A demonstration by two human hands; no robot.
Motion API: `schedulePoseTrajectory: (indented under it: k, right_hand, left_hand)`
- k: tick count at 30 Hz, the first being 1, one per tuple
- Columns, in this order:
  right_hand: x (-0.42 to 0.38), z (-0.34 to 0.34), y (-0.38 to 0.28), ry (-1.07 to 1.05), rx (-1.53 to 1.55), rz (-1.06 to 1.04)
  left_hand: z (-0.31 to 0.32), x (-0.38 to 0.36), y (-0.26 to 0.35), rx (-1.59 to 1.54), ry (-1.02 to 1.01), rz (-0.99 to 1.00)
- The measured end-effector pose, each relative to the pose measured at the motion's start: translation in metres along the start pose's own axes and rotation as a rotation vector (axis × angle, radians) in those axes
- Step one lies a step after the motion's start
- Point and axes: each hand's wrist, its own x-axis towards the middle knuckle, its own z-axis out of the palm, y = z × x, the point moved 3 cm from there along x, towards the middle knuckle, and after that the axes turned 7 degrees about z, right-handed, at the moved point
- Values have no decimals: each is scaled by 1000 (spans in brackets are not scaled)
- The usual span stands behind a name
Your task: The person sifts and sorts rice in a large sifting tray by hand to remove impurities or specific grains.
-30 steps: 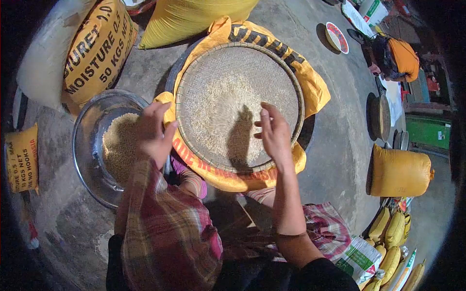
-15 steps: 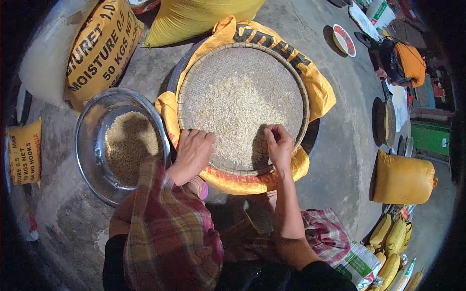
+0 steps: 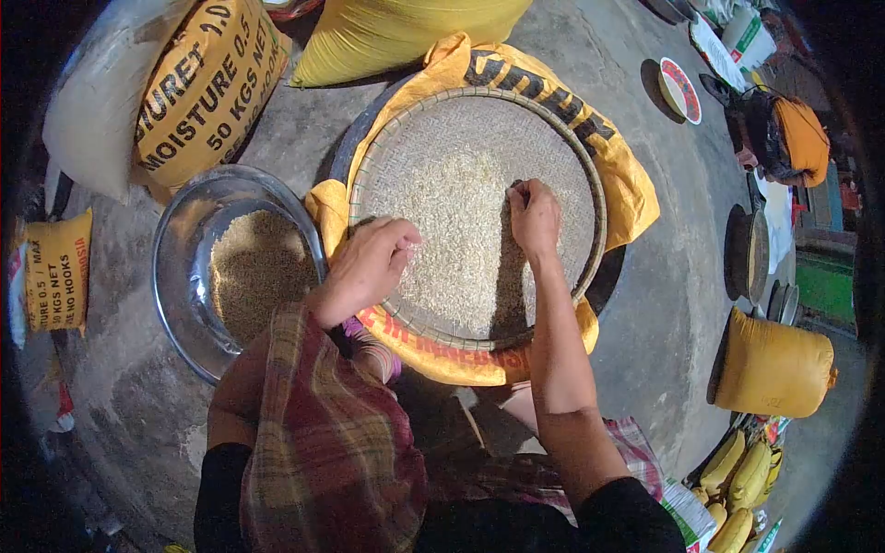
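A round woven winnowing tray [image 3: 441, 118] holds pale husked grain [image 3: 461, 221] spread over its middle and lower part. My right hand [image 3: 537, 219] is over the grain right of centre, fingertips pinched together; anything between them is too small to make out. Over the tray's left rim, my left hand [image 3: 373, 263] has its fingers curled together toward the grain, and their contents are hidden. Beneath the tray lies an orange printed sack [image 3: 622, 184]. To the left stands a metal basin [image 3: 175, 304] with brownish grain [image 3: 258, 263] inside.
Full printed sacks [image 3: 217, 88] and a yellow sack [image 3: 396, 37] stand at the back. A tied yellow sack [image 3: 774, 364] and some yellow corn-like cobs [image 3: 751, 470] are on the right. Farther back are a patterned bowl [image 3: 680, 90] and a pan [image 3: 756, 258] on the concrete floor.
My right hand has moved forward from the tray's near right edge to over the grain. My left hand has lifted slightly and curled its fingers more. The view has shifted a little.
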Motion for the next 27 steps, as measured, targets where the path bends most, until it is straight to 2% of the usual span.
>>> schedulePoseTrajectory:
  k: [2,3,4,5,7,8,11,12,13,15,17,19,20,21,23,24,25,26,27]
  right_hand:
    - [4,-3,-5,28,-29,-74]
    - [2,-11,-12,1,36,-4]
    - [2,-14,-16,-28,99,66]
    - [5,-12,-16,-27,98,59]
    - [6,-5,-14,-189,821,238]
    - [7,-5,-19,-275,1034,324]
    - [18,1,-20,-389,974,258]
    - [28,16,-5,-350,813,152]
    - [31,13,-13,-348,812,147]
    - [32,9,-30,-311,503,93]
    - [34,19,-27,-282,532,62]
    - [28,16,-39,-398,291,-40]
    - [22,8,-41,-476,150,-62]
    - [15,2,-40,-480,148,-63]
    - [-1,-9,-34,-592,400,-11]
    - [-4,-19,-31,-537,356,99]
    - [-3,-19,-23,-535,352,100]
    - [-1,-18,-9,-444,387,163]
    - [0,-18,-3,-352,421,225]
  left_hand:
    - [-2,15,-12,97,42,28]
    - [-4,22,-17,189,73,50]
    - [-5,32,-20,152,56,-16]
    - [-2,43,-23,152,63,-15]
    - [8,62,-23,313,240,161]
    - [15,71,-23,310,243,162]
    - [32,88,-21,253,210,131]
    - [40,85,-16,194,161,154]
    - [46,81,-12,137,113,178]
    - [49,66,-3,178,28,233]
    - [43,50,20,116,-68,351]
    - [36,48,17,133,-33,392]
    - [30,52,8,155,34,342]
    - [24,58,-1,179,105,287]
    - [15,79,-17,144,129,240]
    - [13,91,-21,96,133,212]
    - [12,101,-24,51,138,187]
    - [14,111,-25,47,138,190]
    - [21,120,-23,76,109,265]
